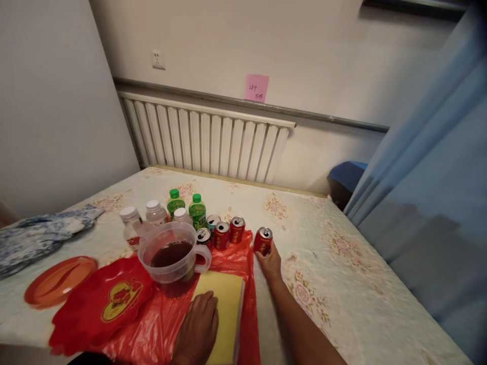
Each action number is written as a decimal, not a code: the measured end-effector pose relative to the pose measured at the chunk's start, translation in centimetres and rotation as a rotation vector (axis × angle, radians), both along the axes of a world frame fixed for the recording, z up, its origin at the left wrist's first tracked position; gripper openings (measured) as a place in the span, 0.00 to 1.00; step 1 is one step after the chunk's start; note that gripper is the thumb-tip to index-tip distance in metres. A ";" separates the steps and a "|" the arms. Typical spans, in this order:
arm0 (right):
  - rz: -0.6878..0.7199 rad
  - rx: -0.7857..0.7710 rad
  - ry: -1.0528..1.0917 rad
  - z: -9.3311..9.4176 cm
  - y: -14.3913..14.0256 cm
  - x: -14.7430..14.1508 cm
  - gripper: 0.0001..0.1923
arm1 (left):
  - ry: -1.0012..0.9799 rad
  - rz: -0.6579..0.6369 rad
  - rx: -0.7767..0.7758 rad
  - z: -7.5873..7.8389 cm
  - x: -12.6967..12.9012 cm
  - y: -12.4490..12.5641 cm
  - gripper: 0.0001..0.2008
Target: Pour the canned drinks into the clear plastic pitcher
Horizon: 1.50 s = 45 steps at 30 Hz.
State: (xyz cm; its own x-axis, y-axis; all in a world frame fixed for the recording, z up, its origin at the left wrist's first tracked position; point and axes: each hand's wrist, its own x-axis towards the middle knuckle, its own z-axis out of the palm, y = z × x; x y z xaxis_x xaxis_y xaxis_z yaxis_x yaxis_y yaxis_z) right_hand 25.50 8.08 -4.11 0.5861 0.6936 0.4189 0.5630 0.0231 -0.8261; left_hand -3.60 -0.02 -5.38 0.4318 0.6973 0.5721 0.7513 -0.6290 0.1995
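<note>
The right hand (pixel 271 261) clasps a red can (pixel 262 242), the left hand (pixel 200 324) lies flat on a yellow book (pixel 227 312) — its sliding could jostle the open jug (pixel 167 274).

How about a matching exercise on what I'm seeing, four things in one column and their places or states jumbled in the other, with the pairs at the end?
Things:
1. Pink note
2. Right hand
3. Plastic jug
4. Left hand

Places or states:
A. Holding a red can
B. Resting on the yellow book
C. Above the radiator
D. Has dark liquid inside

Pairs: 1-C, 2-A, 3-D, 4-B
</note>
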 end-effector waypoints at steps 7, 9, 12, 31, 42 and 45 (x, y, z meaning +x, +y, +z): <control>-0.008 -0.047 -0.007 -0.3 0.3 0.5 0.30 | -0.003 -0.006 0.001 -0.1 0.0 0.1 0.11; -0.009 -0.055 -0.010 -0.4 0.4 0.6 0.30 | -0.003 -0.004 0.000 -0.1 0.0 0.1 0.12; -0.014 -0.059 -0.010 -0.4 0.5 0.7 0.30 | 0.000 -0.010 -0.010 0.0 0.0 0.0 0.12; 0.008 -0.034 0.005 0.1 0.2 0.4 0.27 | 0.006 -0.010 -0.015 0.5 0.0 0.0 0.11; 0.036 -0.020 0.006 0.2 -0.1 0.2 0.26 | 0.005 -0.002 -0.054 0.9 0.1 -0.2 0.11; 0.041 -0.018 0.006 0.2 -0.1 0.2 0.26 | -0.009 0.003 -0.034 0.8 0.1 -0.1 0.11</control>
